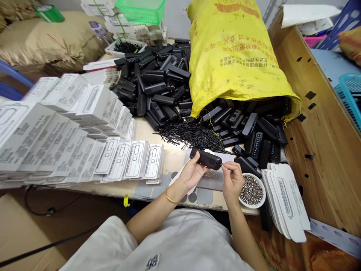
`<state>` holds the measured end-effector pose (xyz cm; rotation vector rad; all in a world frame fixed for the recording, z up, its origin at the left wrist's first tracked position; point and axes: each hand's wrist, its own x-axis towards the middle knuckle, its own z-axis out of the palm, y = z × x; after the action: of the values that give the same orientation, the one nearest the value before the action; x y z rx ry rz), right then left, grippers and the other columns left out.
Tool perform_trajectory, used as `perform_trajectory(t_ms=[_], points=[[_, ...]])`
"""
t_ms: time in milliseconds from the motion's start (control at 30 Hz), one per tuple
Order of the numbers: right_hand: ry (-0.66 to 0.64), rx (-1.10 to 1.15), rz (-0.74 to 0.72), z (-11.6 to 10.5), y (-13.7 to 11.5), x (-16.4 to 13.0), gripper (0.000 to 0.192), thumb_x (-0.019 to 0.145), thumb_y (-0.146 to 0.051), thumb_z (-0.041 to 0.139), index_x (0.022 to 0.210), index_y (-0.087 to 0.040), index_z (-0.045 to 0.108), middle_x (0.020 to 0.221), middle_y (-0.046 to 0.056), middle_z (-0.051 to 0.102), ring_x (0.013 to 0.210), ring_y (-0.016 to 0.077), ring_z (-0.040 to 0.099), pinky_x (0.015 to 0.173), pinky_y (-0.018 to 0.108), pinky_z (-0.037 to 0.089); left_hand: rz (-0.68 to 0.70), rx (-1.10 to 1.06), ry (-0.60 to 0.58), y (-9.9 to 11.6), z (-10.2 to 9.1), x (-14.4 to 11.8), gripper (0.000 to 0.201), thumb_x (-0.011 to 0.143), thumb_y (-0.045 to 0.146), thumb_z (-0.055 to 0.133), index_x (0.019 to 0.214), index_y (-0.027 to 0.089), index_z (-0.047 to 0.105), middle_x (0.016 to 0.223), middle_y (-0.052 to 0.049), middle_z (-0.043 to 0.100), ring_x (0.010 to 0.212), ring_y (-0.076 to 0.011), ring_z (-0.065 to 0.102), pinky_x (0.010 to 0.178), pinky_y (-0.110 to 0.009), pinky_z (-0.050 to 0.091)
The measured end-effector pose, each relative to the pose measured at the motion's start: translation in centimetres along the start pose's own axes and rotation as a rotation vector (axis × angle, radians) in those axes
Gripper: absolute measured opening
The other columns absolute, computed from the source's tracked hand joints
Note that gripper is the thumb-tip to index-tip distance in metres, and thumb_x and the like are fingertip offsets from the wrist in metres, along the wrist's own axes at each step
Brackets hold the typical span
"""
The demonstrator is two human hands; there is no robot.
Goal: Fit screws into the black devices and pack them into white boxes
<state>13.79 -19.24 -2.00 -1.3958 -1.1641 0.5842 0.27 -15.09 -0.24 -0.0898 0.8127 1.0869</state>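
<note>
Left hand holds black case; right hand pinches its end.

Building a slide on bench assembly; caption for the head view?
Left hand holds a black casing while right hand works its end beside a bowl of small metal parts.

We hold a black case, long and rounded, lying almost level with its right end dipped a little, just above the desk edge and left of the bowl. A thin pin meets its right end. The white bowl, brim-full of small silvery pieces, sits on the desk beside the case's right end.
</note>
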Motion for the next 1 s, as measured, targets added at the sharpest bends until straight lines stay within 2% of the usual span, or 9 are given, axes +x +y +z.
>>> perform_trajectory(t_ms=[133,367,600,667,733,800,867,933,1000], points=[[-0.043,-0.073,-0.096,-0.3,0.3,0.0,0.009,0.087,-0.02,0.059,0.083,-0.021,0.067,0.082,0.001,0.064,0.083,0.0167,0.062,0.076,0.034,0.049,0.091,0.048,-0.026,-0.1,0.2,-0.5,0.015,0.091,0.026,0.06,0.098,0.014,0.062,0.101,-0.008,0.071,0.098,-0.0177,0.067,0.094,-0.036,0.054],[-0.018,0.065,0.058,-0.4,0.5,-0.4,0.008,0.086,-0.021,0.062,0.079,-0.019,0.067,0.077,0.001,0.068,0.076,0.016,0.064,0.073,0.032,0.051,0.158,0.132,-0.117,-0.1,0.5,-0.8,0.021,0.084,0.027,0.07,0.097,0.014,0.06,0.096,-0.008,0.072,0.103,-0.0216,0.067,0.097,-0.042,0.053],[0.076,-0.08,-0.203,-0.1,0.1,-1.1,0.011,0.087,-0.015,0.059,0.087,-0.021,0.068,0.081,0.002,0.07,0.079,0.0158,0.065,0.074,0.033,0.052,0.15,0.105,-0.071,-1.2,0.5,-0.8,0.023,0.087,0.032,0.065,0.097,0.013,0.059,0.099,-0.008,0.07,0.1,-0.0214,0.068,0.098,-0.042,0.051],[0.037,-0.079,-0.187,-0.5,0.2,-1.1,0.011,0.088,-0.018,0.059,0.091,-0.021,0.069,0.085,0.002,0.071,0.082,0.0163,0.066,0.076,0.034,0.052,0.203,0.15,-0.107,-0.8,0.6,-1.6,0.025,0.086,0.035,0.065,0.098,0.016,0.058,0.099,-0.007,0.07,0.1,-0.0213,0.068,0.097,-0.043,0.051],[0.045,-0.052,-0.086,-1.4,0.3,-0.9,0.012,0.087,-0.024,0.061,0.096,-0.021,0.068,0.089,0.003,0.071,0.083,0.0167,0.066,0.077,0.034,0.052,0.365,0.309,-0.243,-0.3,0.6,-2.5,0.027,0.085,0.038,0.066,0.102,0.02,0.056,0.101,-0.005,0.07,0.102,-0.022,0.067,0.097,-0.044,0.051],[0.183,-0.022,0.03,-2.6,0.3,-0.4,0.019,0.086,-0.031,0.061,0.1,-0.019,0.065,0.09,0.005,0.07,0.082,0.0168,0.065,0.077,0.034,0.052,0.536,0.586,-0.484,-0.3,0.5,-3.0,0.028,0.08,0.038,0.069,0.102,0.024,0.057,0.098,-0.003,0.07,0.101,-0.0226,0.067,0.095,-0.042,0.051],[0.349,-0.023,0.086,-3.9,0.2,0.5,0.024,0.086,-0.037,0.06,0.099,-0.017,0.064,0.088,0.005,0.069,0.081,0.017,0.065,0.076,0.034,0.051,0.6,0.883,-0.688,-1.0,0.3,-2.6,0.023,0.075,0.031,0.072,0.095,0.024,0.061,0.091,-0.003,0.071,0.092,-0.0227,0.068,0.089,-0.038,0.054],[0.37,-0.079,0.071,-5.0,-0.1,1.3,0.025,0.086,-0.039,0.06,0.095,-0.017,0.064,0.086,0.005,0.068,0.082,0.0176,0.064,0.078,0.034,0.05,0.61,1.138,-0.693,-2.4,0.3,-1.3,0.02,0.076,0.025,0.068,0.095,0.024,0.063,0.09,-0.004,0.07,0.086,-0.0227,0.068,0.083,-0.036,0.055],[0.258,-0.159,0.042,-5.4,-0.4,2.1,0.024,0.087,-0.04,0.059,0.092,-0.017,0.065,0.086,0.005,0.068,0.083,0.0183,0.064,0.081,0.035,0.049,0.643,1.353,-0.511,-3.6,0.7,0.5,0.028,0.082,0.025,0.059,0.109,0.022,0.06,0.096,-0.007,0.069,0.087,-0.0249,0.067,0.082,-0.039,0.054]])
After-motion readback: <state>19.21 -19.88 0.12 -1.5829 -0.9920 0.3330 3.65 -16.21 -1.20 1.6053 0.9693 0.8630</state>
